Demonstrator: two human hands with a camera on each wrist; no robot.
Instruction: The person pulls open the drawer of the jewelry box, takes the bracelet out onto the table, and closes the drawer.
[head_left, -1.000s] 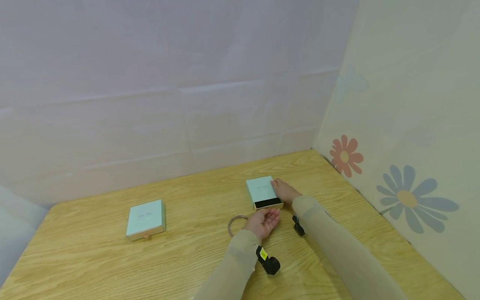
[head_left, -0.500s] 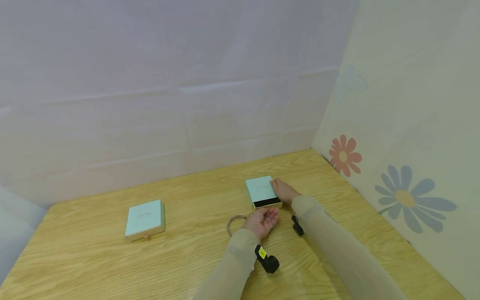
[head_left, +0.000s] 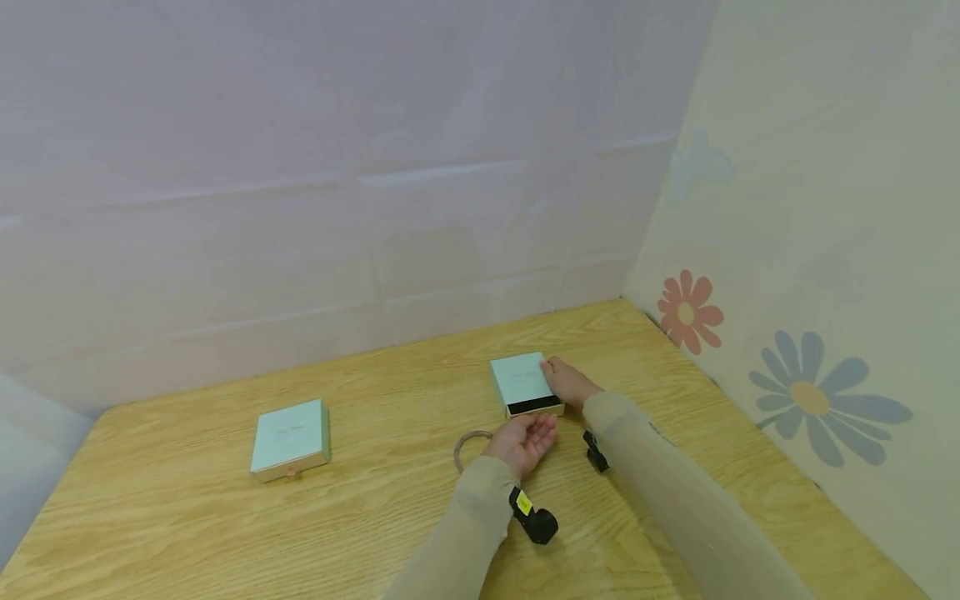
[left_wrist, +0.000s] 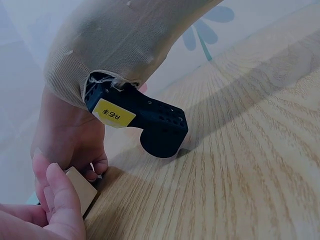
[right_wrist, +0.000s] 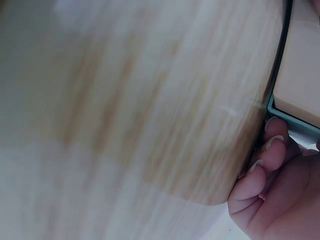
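Observation:
A light blue drawer box (head_left: 521, 380) with a pinkish drawer front lies toward the right of the table. A black strip shows between its sleeve and the drawer front. My right hand (head_left: 572, 383) grips the box's right side, thumb on top; the right wrist view shows curled fingers (right_wrist: 250, 186) against its edge. In front of the drawer, my left hand (head_left: 522, 445) lies palm up, thumb and fingers pinching at the drawer front (left_wrist: 81, 189). The exact spot pinched is hidden by the fingers. A pinkish-brown ring, like a bangle (head_left: 459, 452), lies left of this hand, partly covered.
A second light blue drawer box (head_left: 288, 436), its drawer in and a small pull tab in front, sits at the left on the wooden table (head_left: 360, 508). A pale cloth wall (head_left: 337, 208) rises behind. Another wall with printed flowers (head_left: 813, 250) borders the right edge.

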